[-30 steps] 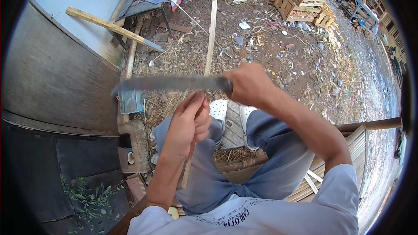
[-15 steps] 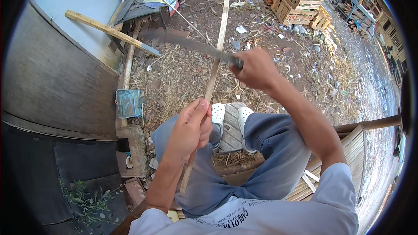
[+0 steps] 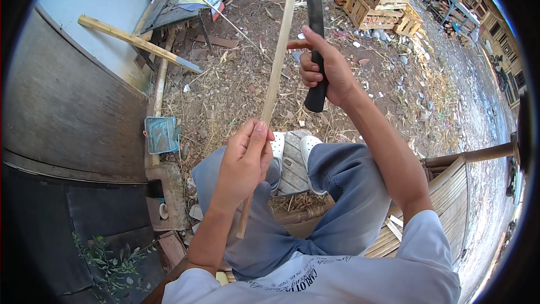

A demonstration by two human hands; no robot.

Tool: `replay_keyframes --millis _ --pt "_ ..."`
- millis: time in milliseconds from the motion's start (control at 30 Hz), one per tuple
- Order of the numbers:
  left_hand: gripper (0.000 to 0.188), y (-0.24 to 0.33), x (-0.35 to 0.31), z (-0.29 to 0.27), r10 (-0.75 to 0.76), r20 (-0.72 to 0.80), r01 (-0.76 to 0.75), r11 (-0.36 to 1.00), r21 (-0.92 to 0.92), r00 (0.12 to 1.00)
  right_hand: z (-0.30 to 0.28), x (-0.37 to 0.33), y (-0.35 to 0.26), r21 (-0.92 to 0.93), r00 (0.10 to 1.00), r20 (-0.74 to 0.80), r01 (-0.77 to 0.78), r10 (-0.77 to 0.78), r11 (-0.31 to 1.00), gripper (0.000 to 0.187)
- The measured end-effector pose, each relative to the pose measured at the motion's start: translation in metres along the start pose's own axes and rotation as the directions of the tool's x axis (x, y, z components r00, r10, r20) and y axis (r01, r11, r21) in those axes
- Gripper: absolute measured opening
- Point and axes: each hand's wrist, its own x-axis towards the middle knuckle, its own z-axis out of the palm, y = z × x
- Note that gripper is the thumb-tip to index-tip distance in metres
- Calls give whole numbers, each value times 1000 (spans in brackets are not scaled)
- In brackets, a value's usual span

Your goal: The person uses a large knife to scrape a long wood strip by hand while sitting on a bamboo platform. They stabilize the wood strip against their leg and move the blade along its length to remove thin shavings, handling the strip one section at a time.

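My left hand [image 3: 247,155] is closed around a long, pale wooden strip [image 3: 279,59], gripping it in its lower part. The strip slants up and away past the top edge of the picture, and its lower end hangs over my left thigh. In my right hand [image 3: 329,67] is a machete [image 3: 316,8] with a black handle and a dark blade, held upright just right of the strip. The blade's tip lies beyond the top edge. My right index finger reaches out toward the strip; whether it touches cannot be made out.
Wooden crates [image 3: 379,0] are stacked at the far right. A yellowish beam [image 3: 126,38] leans at the left, near a low table [image 3: 169,14] with sheets on it. A blue plastic basket [image 3: 162,135] stands by the wall. Litter and dry straw cover the ground beyond my white clogs [image 3: 308,145].
The machete has swung from lying across the strip, pointing left, to upright beside it on the right. My right index finger has stretched out. My left hand keeps its hold on the strip.
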Motion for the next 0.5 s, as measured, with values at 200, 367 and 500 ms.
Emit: replay_keyframes --millis 200,367,500 --pt "29 -6 5 5 52 1 -51 971 233 999 14 -9 1 -96 990 25 141 -139 985 31" --pt "30 -6 9 6 52 -4 -49 952 301 999 9 -16 -17 111 998 29 48 -52 993 19" --pt "31 -6 11 16 -1 83 -20 967 256 997 8 -14 -11 -12 988 -14 154 -155 988 22"
